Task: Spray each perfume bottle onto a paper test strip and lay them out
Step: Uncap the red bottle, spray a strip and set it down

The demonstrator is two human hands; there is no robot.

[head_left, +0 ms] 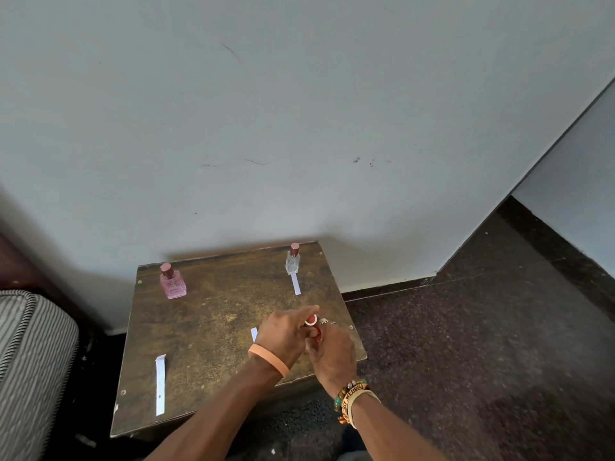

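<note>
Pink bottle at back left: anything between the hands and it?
Nothing visible. The left hand and right hand hold a red bottle mid-table; bare tabletop runs from them to the pink bottle. A paper strip shows beside the left hand, clear of that path.

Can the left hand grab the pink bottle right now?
Probably not yet: the left hand grips the red bottle. Nothing stands between it and the pink bottle, though.

You have soft, even light: the pale wall (299, 111) is bright, the floor (466, 361) dark. The counter (216, 311) casts a faint, blurred shadow on the wall behind it, and the left corner is dim. Straight lines bow toward your frame's edges; fine detail looks soft.
</note>
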